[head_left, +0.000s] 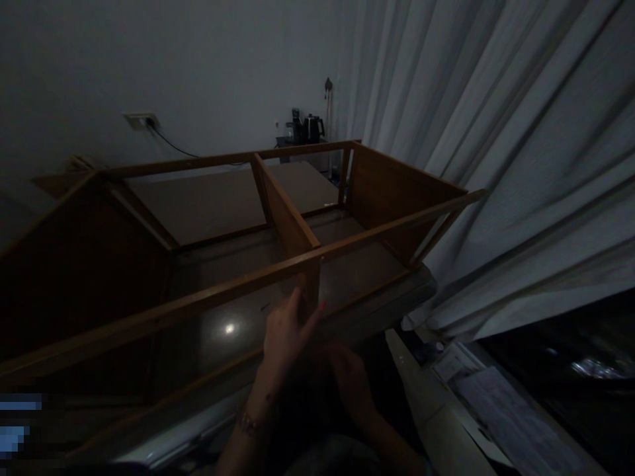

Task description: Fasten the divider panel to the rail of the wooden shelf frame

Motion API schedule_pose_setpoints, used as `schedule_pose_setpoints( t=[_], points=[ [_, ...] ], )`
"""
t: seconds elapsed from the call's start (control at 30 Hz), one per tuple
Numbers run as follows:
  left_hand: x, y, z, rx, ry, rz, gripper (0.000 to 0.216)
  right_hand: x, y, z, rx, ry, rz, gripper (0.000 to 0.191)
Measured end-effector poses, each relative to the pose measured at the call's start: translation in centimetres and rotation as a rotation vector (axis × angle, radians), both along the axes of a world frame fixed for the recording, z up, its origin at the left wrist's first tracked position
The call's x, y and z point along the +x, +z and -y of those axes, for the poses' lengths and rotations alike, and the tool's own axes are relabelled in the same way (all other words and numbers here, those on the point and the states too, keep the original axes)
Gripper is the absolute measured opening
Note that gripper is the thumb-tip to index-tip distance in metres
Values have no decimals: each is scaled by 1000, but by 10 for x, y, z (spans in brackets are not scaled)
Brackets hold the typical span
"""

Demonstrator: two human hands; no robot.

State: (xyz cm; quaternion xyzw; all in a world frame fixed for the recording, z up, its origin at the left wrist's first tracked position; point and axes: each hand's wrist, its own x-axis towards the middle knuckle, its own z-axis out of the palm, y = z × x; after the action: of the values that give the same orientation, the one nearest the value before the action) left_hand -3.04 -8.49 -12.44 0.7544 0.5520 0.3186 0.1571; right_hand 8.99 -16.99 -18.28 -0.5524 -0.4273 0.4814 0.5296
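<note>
A brown wooden cabinet frame (208, 288) with open bays lies across a padded surface. Its middle divider (285, 211) runs from the near rail to the far rail. At the divider's near end, my left hand (288, 327) is closed on its lower edge, thumb on the right side and fingers on the left. My right hand (350, 377) is lower and to the right, close to my body and apart from the frame. Its fingers are curled, and dim light and blur hide whatever may be between them.
White curtains (476, 132) hang along the right side. A kettle (312, 127) stands on a small dark stand behind the frame. A wall socket (141, 121) has a black cord plugged in. Papers or boxes (506, 403) lie at the lower right.
</note>
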Motion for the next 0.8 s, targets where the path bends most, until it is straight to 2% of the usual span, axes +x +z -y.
schedule_pose_setpoints(
  t=[0.17, 0.27, 0.4, 0.5, 0.6, 0.7, 0.8],
  points=[
    [0, 0, 0, -5, 9, -2, 40, -3, 1, -2, 1, -93, -92, 37],
    [0, 1, 0, -24, 5, -2, 41, -6, -1, -2, 48, -113, -67, 33],
    [0, 2, 1, -23, 9, -1, 40, -6, -8, 0, 173, -62, 244, 25],
    [0, 2, 1, -27, 5, 7, 41, 1, -18, -1, 369, -51, 552, 26],
    [0, 1, 0, -19, 0, 7, 41, 10, -29, -3, 534, -7, 752, 29],
    [0, 0, 0, -14, 0, 9, 40, 17, -33, -5, 560, 3, 750, 24],
    [0, -1, 0, -27, 11, -5, 41, 17, -28, -6, 437, -31, 580, 23]
  ],
)
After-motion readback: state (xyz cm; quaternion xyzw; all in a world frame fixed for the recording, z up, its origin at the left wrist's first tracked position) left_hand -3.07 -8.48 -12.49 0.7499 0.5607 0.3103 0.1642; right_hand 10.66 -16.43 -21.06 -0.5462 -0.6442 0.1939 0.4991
